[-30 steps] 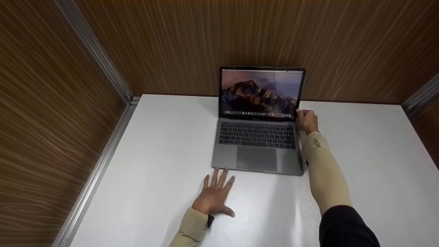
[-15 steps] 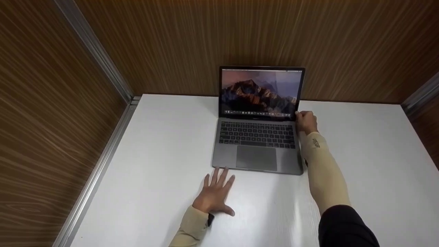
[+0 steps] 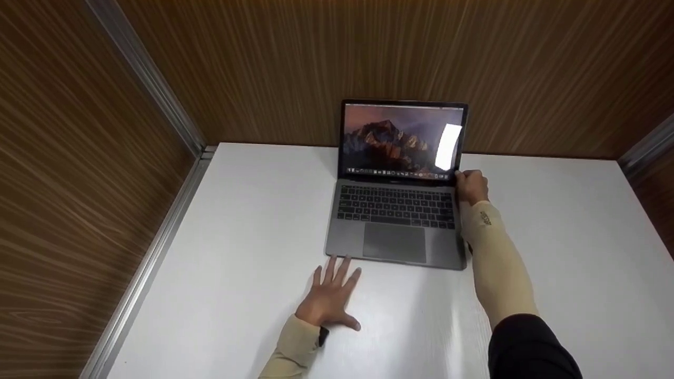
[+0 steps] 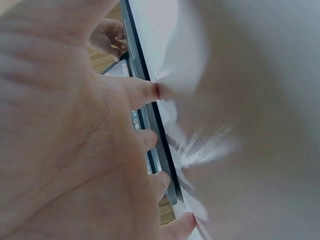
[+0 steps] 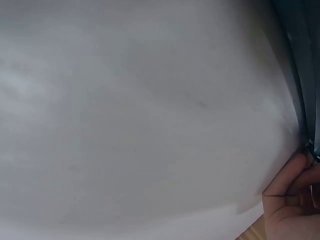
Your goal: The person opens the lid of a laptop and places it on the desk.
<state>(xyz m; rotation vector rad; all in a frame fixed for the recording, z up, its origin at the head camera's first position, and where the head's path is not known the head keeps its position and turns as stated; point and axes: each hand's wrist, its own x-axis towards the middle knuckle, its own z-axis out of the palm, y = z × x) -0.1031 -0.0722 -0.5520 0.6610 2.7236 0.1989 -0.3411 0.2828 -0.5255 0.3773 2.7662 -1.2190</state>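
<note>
A grey laptop (image 3: pixel 394 239) stands unfolded on the white table, its lit screen (image 3: pixel 392 139) showing mountains and a bright reflection at the right. My left hand (image 3: pixel 327 302) lies palm down with fingers spread, middle fingertips at the laptop's front left edge. Seen from the left wrist, that palm (image 4: pixel 75 145) is large and close, its fingertips along the dark laptop edge (image 4: pixel 162 135). At the laptop's right side near the hinge, my right hand (image 3: pixel 472 187) has curled fingers and pinches the screen's lower corner. The right wrist view shows its bent fingers (image 5: pixel 290 180) against the dark laptop side (image 5: pixel 302 65).
The white tabletop (image 3: pixel 253 210) extends on both sides of the laptop. A wood-grain panel (image 3: pixel 263 68) rises right behind the screen. Another panel (image 3: pixel 68 184) with a metal rail (image 3: pixel 142 273) borders the left side.
The laptop screen has shifted its angle slightly, with its left edge a little further right. A bright reflection has appeared on it. Both hands stay nearly in place.
</note>
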